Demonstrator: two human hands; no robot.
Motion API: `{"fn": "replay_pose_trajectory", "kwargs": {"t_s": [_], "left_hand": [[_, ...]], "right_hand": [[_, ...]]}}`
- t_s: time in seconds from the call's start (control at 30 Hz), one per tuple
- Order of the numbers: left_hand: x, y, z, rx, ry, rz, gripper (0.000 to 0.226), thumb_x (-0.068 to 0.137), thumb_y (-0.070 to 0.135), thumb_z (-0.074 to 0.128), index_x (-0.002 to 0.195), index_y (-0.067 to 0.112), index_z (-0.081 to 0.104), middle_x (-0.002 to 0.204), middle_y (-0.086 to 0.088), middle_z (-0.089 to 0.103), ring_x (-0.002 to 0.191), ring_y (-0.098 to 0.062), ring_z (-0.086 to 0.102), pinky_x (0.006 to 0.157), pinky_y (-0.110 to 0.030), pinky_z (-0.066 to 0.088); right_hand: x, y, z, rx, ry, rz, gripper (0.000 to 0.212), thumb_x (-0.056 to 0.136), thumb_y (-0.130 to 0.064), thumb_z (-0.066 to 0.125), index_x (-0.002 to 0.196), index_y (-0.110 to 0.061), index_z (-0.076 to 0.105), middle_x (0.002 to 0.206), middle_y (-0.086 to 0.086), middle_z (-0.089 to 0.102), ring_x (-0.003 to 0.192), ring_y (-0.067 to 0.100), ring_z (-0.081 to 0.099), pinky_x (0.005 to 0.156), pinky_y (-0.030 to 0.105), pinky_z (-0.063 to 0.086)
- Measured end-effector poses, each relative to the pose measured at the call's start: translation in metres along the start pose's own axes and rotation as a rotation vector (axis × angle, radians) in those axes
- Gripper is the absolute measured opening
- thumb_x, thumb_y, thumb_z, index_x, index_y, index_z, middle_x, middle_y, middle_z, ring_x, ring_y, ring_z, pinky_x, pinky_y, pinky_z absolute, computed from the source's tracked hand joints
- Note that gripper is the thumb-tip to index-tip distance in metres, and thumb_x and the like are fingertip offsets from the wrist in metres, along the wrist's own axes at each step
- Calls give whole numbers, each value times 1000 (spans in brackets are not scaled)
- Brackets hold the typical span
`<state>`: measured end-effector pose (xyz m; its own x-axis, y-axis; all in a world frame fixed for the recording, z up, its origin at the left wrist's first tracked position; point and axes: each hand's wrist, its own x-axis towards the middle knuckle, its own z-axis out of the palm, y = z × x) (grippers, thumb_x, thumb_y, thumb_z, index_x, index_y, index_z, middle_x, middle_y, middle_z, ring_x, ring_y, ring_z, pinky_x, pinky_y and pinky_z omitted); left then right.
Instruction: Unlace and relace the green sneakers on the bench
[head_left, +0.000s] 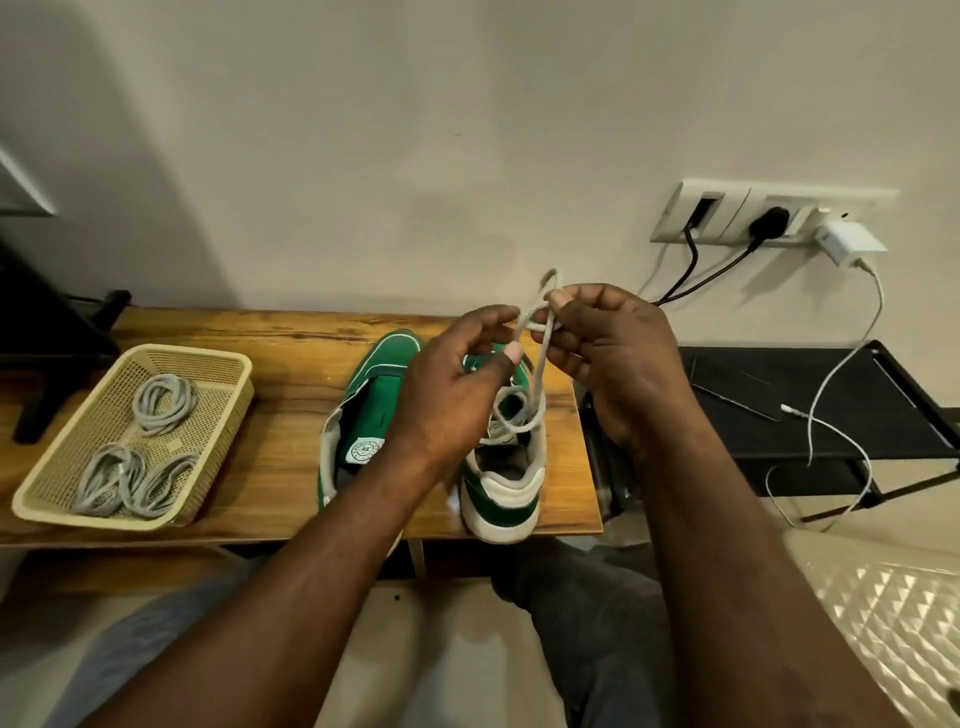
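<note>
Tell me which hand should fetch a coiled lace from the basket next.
Left, probably. Both hands hold the lace, but the left hand is nearer the basket, which sits on its side of the sneakers; the right hand would have to cross over.

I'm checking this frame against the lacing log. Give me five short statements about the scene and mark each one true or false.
1. The left hand and the right hand both hold a lace above a sneaker. True.
2. The basket is empty. False: coiled laces lie in it.
3. The other sneaker stands on the floor. False: it stands on the bench.
4. A white charger is plugged in at the wall socket. True.
5. The basket lies to the right of both sneakers. False: it lies to their left.
</note>
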<state>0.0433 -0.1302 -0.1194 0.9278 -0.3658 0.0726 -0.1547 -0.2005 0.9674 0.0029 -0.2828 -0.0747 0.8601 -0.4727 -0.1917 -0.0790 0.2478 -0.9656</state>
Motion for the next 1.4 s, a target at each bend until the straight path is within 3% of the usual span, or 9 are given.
{"fn": "replay_pose_trajectory", "kwargs": {"t_s": [0.2,0.33,0.5,0.73,0.83,0.93,1.07,1.27,1.4], "left_hand": [[3,-6,2,-30,39,-45,12,96,22,75,106,28,74,87,5,76,87,-14,75,87,-51,62],[10,-4,-7,-130,170,-93,7,98,21,72,100,21,79,85,6,78,79,-7,73,83,-39,62],[14,3,-19,-439,229,-239,16,104,16,62,103,9,76,61,8,63,54,-8,58,58,-27,53],[18,-4,-28,-347,265,-201,7,100,20,69,104,15,73,81,7,67,67,-6,62,67,-31,55],[21,-13,-36,170,265,-54,5,101,25,69,104,24,73,94,8,68,84,-10,63,73,-30,50],[18,-13,-40,556,279,52,24,105,38,61,99,22,77,86,10,67,74,-9,59,62,-27,36],[24,-13,-46,-20,384,-294,33,98,38,69,70,20,71,57,10,57,48,-8,49,52,-21,37],[31,-8,-66,-865,364,-431,39,101,39,65,70,21,52,59,6,46,50,-10,47,57,-27,47],[27,-5,-65,-551,300,-248,35,101,42,67,78,15,63,52,7,37,45,-9,30,48,-24,29]], "right_hand": [[3,9,4,-149,-26,-77,15,97,-23,74,100,-8,75,87,7,76,73,14,70,65,25,53],[6,10,4,-264,64,-113,26,96,-28,76,90,-2,74,70,-1,69,61,5,62,62,21,50],[11,15,0,-489,253,-182,26,89,-44,81,84,-18,77,80,-5,77,80,7,72,76,32,57],[11,3,-9,143,58,-6,21,100,-24,68,111,-7,74,77,-7,67,53,5,42,54,21,36],[11,-1,-12,308,11,-8,18,101,-18,63,117,-15,70,95,-4,73,51,4,40,48,17,31],[11,-1,-13,351,18,-38,22,102,-19,61,123,-15,65,101,-2,74,51,4,38,46,17,31],[11,-1,-14,328,56,-75,18,101,-18,62,117,-14,68,99,0,75,53,4,42,46,16,29],[19,13,-20,-482,308,-183,12,90,-28,79,82,-20,76,81,-5,78,78,12,72,72,35,56],[20,17,-18,-976,485,-239,17,90,-42,76,82,-28,72,78,-11,70,78,15,68,63,28,47]]}}
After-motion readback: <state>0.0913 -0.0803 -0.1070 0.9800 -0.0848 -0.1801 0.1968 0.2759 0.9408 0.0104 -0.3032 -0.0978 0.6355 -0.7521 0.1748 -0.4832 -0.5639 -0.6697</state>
